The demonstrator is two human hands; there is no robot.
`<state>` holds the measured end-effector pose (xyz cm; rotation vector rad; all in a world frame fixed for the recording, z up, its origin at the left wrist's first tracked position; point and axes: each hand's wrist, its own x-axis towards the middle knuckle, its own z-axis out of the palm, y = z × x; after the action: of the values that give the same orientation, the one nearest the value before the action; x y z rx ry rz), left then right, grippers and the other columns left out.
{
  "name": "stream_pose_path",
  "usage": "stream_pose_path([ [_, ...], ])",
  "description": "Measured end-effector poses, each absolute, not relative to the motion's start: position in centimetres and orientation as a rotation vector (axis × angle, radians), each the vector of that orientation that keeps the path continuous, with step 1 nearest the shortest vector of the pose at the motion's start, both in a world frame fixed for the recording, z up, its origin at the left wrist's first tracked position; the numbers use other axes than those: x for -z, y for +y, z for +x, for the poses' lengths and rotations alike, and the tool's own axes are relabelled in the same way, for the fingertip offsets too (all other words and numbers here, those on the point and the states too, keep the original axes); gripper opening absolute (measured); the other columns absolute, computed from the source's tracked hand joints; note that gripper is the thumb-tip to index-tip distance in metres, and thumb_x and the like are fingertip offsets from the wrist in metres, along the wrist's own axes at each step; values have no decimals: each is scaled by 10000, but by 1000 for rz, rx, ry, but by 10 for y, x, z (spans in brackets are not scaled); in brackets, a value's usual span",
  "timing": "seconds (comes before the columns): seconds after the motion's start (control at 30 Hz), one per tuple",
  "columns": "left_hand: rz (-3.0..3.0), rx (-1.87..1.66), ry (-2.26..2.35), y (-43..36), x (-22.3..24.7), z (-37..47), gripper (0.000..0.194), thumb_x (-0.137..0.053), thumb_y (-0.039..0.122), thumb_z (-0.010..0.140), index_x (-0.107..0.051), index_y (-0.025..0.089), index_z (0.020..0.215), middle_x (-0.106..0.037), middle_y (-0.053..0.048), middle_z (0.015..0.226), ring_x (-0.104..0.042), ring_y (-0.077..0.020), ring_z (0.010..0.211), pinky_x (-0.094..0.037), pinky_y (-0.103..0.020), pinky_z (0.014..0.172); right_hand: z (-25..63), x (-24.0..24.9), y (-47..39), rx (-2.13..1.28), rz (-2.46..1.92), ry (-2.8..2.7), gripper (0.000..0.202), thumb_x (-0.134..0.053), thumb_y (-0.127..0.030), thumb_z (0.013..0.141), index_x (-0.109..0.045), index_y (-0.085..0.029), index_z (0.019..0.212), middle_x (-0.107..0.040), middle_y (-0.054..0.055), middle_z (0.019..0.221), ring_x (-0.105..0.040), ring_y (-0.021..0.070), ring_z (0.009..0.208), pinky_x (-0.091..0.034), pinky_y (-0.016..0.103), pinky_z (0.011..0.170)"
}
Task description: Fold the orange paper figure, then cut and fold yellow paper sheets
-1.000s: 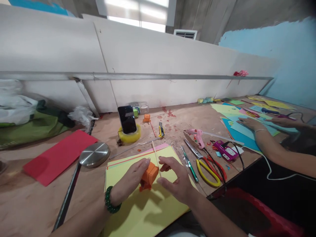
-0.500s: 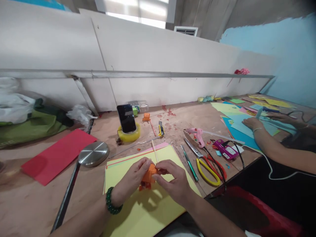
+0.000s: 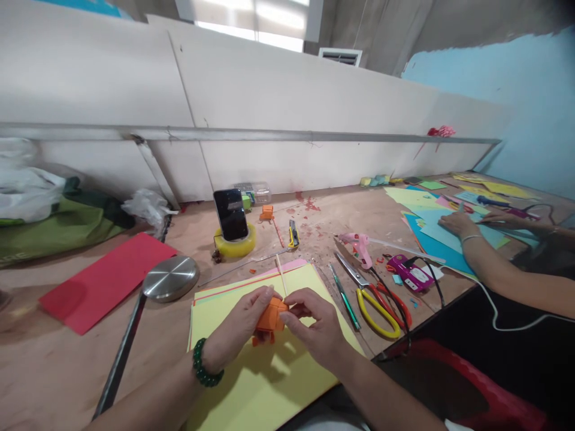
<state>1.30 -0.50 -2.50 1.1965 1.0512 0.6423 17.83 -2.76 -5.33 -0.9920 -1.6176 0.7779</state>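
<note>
Between my two hands is a small orange folded-paper model (image 3: 270,316), held above a stack of yellow paper (image 3: 251,383). My left hand (image 3: 242,320) is closed around its left side, with the thumb on top. Thumb and fingertips of my right hand (image 3: 314,320) pinch its right edge. A thin pale stick (image 3: 281,274) lies on the paper just beyond the model; its near end is hidden by my hands. Scissors with yellow and red handles (image 3: 380,317) and a teal pen-like tool (image 3: 345,297) lie to the right of the stack.
Behind the stack, a phone (image 3: 230,214) leans in a yellow tape roll (image 3: 236,244), near a cutter knife (image 3: 293,233) and a small orange paper piece (image 3: 266,212). A pink glue gun (image 3: 360,248) lies right. At left are red paper (image 3: 103,281) and a metal disc (image 3: 171,279). A co-worker's hands (image 3: 459,224) handle blue paper.
The orange model has turned slightly in my hands, and its lower part shows differently. At right, the co-worker's hand has lowered a raised blue paper strip to the table.
</note>
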Motion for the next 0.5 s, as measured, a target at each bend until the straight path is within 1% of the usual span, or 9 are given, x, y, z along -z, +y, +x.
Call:
stream_pose_path([
  [0.07,1165,-632,1052,-4,25,12,627,-507,775,735,-527,188,953,-591,31,612,-546,-107,448,-353,-196,395,180,55,-27,-827,-1001,-1594,170,-620,-353,869,-657,-196,922,-639,40,869,-634,124,665,-541,220,572],
  [0.13,1140,-606,1048,-3,24,11,649,-557,754,713,-491,199,1042,-598,35,654,-547,-101,447,-349,-191,398,182,58,-25,-909,-1010,-1557,208,-606,-387,878,-650,-192,937,-641,38,863,-642,124,658,-523,212,550],
  [0.23,1181,-573,1014,-2,23,8,701,-615,716,696,-461,201,1147,-605,29,710,-568,-111,487,-367,-198,412,184,61,-23,-1055,-1020,-1483,259,-602,-435,879,-639,-181,914,-645,14,753,-644,128,637,-509,214,559],
  [0.3,1226,-573,978,-2,22,7,720,-669,682,674,-469,202,1173,-609,28,733,-571,-114,511,-379,-202,421,185,63,-21,-1141,-1012,-1441,284,-603,-460,875,-636,-178,896,-645,2,701,-643,130,628,-512,220,581],
  [0.4,1212,-603,948,-1,24,6,665,-714,657,652,-533,194,1095,-605,38,704,-547,-97,488,-388,-200,425,187,67,-19,-1185,-994,-1384,308,-598,-484,873,-631,-186,946,-668,15,780,-653,135,665,-533,235,615],
  [0.47,1152,-643,956,1,26,6,602,-694,688,653,-571,180,951,-588,43,652,-521,-83,450,-388,-197,416,189,67,-18,-1089,-1007,-1339,303,-623,-484,853,-622,-190,929,-662,16,795,-648,133,660,-536,234,604],
  [0.5,1123,-663,965,2,27,6,584,-677,708,654,-571,175,870,-576,43,625,-511,-79,437,-387,-196,412,190,67,-17,-1017,-1018,-1322,290,-643,-475,839,-619,-188,877,-650,7,752,-638,127,628,-529,226,578],
])
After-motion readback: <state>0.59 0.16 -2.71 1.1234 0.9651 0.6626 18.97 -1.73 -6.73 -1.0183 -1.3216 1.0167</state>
